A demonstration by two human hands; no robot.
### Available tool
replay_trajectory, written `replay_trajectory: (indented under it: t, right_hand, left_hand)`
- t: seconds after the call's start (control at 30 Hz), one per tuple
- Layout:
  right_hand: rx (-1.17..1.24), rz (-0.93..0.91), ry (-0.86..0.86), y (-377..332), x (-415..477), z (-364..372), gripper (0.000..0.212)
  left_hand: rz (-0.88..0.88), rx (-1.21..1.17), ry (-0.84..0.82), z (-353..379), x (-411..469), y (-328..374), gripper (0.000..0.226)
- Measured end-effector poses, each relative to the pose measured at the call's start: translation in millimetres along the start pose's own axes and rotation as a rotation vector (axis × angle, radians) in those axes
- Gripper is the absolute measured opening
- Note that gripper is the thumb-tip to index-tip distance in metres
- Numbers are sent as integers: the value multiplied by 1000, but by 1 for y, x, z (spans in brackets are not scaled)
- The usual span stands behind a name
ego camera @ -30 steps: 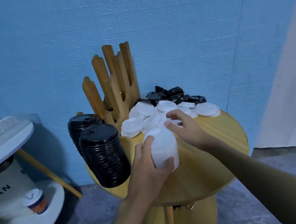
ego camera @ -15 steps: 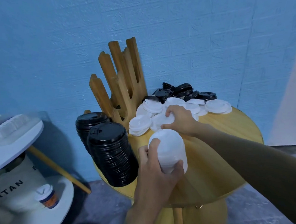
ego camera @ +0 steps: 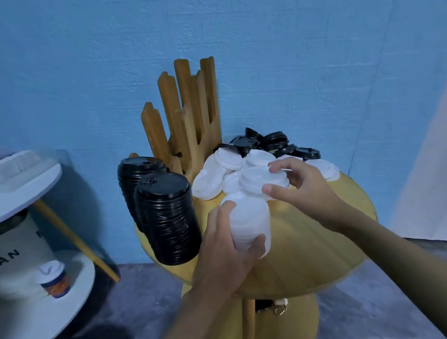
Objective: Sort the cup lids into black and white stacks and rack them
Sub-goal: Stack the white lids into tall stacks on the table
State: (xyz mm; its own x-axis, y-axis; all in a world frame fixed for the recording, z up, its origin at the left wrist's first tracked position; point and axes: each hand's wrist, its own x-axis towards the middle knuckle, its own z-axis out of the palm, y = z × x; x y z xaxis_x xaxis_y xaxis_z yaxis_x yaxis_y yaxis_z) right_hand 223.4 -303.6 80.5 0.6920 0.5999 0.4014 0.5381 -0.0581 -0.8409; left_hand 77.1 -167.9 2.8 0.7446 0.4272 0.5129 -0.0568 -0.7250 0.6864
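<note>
White lid stack (ego camera: 250, 228) wrapped in left fingers (ego camera: 221, 213), right fingers (ego camera: 274, 191) pinching smaller lid pile (ego camera: 262, 178)

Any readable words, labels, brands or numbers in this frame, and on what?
"TAN": on the white container at the left; the word is cut off by the frame edge.
Single letter higher on the same container: partly hidden, unreadable.
Label on the small lidded cup: too blurred to read.
Nothing else legible.

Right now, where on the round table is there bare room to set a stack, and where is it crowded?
Free: bare table along the near and right rim. Crowded: loose lids at the back, black stacks and rack at left.
</note>
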Motion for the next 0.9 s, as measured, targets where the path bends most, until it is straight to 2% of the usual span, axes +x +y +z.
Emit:
replay_trajectory:
  t: [0.1, 0.27, 0.47, 0.53, 0.7, 0.77, 0.83, 0.9]
  right_hand:
    - [-80, -12, -137, -8, -13, 7, 33]
    - [-162, -43, -198, -12, -18, 17, 34]
    - [-340, -38, -381, -18, -16, 22, 35]
    - [-338, -29, -355, -17, -15, 24, 37]
    - [-307, -10, -324, -7, -15, 28, 47]
    - [-237, -11, -330, -5, -13, 25, 35]
    - [-99, -9, -230, -3, -8, 21, 13]
    - [-54, -10, -68, 6, 3, 18, 16]
  left_hand:
    - [-35, -46, -18, -2, -1, 4, 75]
    - [-88, -125, -12, -4, -4, 4, 81]
    - [-55, -160, 4, -5, -4, 6, 92]
    - [-36, -110, -8, -5, -4, 4, 93]
    - [10, -14, 0, -1, -4, 1, 73]
    - [2, -12, 12, 0, -3, -1, 73]
    - [-10, -19, 19, 1, -3, -3, 73]
    - [-14, -14, 24, 2, -2, -3, 74]
